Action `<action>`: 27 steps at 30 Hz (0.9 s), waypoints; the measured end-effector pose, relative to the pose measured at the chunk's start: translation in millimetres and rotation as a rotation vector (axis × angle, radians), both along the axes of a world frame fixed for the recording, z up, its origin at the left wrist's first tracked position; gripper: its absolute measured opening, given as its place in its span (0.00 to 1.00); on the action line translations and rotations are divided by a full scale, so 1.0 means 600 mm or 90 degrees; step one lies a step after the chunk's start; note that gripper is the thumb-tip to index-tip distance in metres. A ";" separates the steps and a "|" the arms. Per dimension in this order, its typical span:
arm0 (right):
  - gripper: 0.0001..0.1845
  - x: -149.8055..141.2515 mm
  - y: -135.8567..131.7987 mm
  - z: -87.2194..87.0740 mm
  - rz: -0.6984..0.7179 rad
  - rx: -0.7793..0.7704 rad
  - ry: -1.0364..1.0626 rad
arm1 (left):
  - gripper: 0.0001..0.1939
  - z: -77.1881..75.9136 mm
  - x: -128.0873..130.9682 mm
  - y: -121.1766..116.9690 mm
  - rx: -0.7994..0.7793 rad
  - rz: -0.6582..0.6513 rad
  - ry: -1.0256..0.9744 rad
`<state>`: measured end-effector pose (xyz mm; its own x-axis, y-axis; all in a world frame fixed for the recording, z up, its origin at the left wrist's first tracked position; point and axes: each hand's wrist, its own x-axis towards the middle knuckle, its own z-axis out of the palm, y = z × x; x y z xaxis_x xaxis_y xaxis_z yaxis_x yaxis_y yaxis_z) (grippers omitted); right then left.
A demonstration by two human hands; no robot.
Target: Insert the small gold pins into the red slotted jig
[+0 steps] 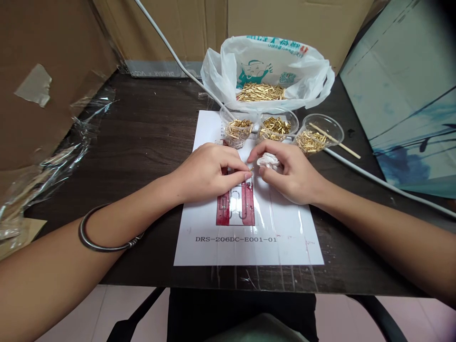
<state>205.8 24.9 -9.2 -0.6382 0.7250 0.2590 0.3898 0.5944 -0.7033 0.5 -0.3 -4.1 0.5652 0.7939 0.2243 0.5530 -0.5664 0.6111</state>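
Observation:
My left hand (213, 171) is closed in a pinch above the printed sheet. A tiny gold-coloured metal pin (251, 169) shows at its thumb and index fingertips. My right hand (294, 173) is curled around a crumpled white tissue (269, 161), its index finger reaching towards the pin. Whether that finger touches the pin, I cannot tell. Below the left fingertips lies a red-and-white printed diagram (236, 209) on the white paper sheet (206, 251), partly hidden by my left hand. Clear plastic cups of small gold pins (238, 130), (276, 128) stand just beyond my hands.
A third clear cup (315, 140) holds gold pieces, with a wooden stick (351, 151) across it. Behind stands a white plastic bag (302, 66) of longer gold pins. A white cable (384, 180) crosses the dark table (149, 118); cardboard (53, 28) walls it in.

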 end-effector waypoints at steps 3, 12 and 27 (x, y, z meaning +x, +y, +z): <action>0.11 -0.003 -0.005 0.001 -0.016 0.020 -0.031 | 0.09 0.000 0.000 -0.001 0.001 0.004 -0.004; 0.15 -0.008 -0.012 -0.002 -0.008 0.114 -0.081 | 0.09 0.001 0.001 -0.001 -0.005 0.006 0.000; 0.08 -0.006 -0.009 -0.006 -0.009 0.134 -0.113 | 0.09 0.003 0.002 -0.003 -0.013 0.009 0.015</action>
